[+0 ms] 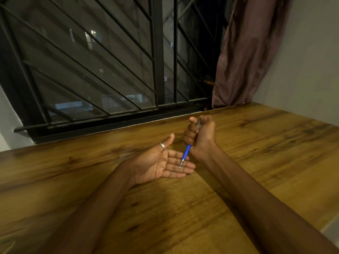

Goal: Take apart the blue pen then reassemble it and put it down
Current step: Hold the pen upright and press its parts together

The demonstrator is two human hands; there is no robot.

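My right hand (200,135) is closed in a fist around the upper part of the blue pen (186,153). The pen points down and towards me, its blue grip and silver tip sticking out below the fist. The tip hovers over or touches the fingers of my left hand (161,163), which lies palm up and flat, fingers apart, just above the wooden table (256,162). A ring sits on the left thumb. The pen's top end shows between the right thumb and fingers; the rest of its barrel is hidden in the fist.
A barred window (110,70) runs along the table's far edge. A brown curtain (247,52) hangs at the back right, beside a pale wall. The table's right edge lies at the lower right.
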